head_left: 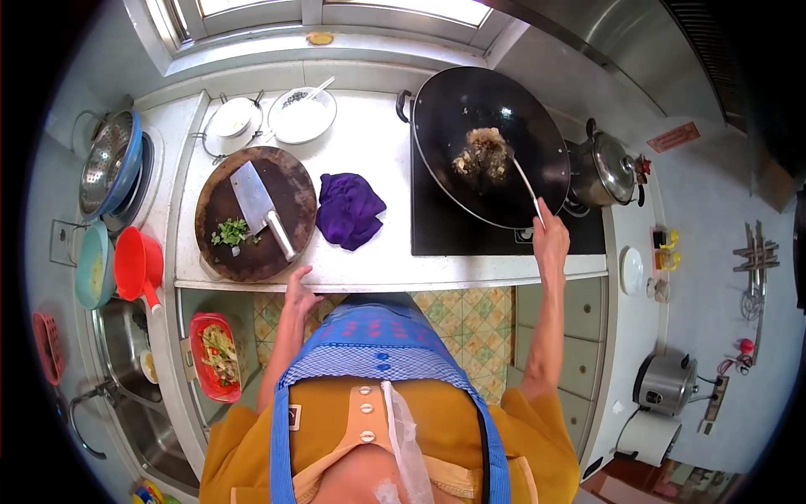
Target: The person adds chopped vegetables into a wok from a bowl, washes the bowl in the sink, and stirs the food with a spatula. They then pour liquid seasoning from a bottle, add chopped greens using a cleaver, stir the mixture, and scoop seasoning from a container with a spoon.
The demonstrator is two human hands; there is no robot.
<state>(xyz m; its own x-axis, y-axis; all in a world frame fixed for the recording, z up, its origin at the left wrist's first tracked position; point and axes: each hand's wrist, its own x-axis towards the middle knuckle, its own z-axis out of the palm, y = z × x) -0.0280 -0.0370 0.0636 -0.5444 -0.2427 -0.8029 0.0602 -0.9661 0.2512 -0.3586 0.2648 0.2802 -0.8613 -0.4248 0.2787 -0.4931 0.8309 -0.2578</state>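
My right hand (551,238) grips the long handle of a wok spatula (528,182). Its tip reaches into browned food bits (484,153) in the black wok (445,105), and the head is hard to make out. My left hand (300,292) is at the counter's front edge, fingers apart, holding nothing. Just beyond it is a round wooden chopping board (273,168). A cleaver (253,197) lies on the board beside chopped green herbs (229,233). To the board's right sits a crumpled purple cloth (350,211).
A lidded steel pot (614,168) stands right of the wok on the black cooktop (437,231). Behind the board are a white bowl (304,126) with chopsticks and a smaller bowl (233,118). A red strainer or saucepan (138,256) rests left, near the sink (147,433).
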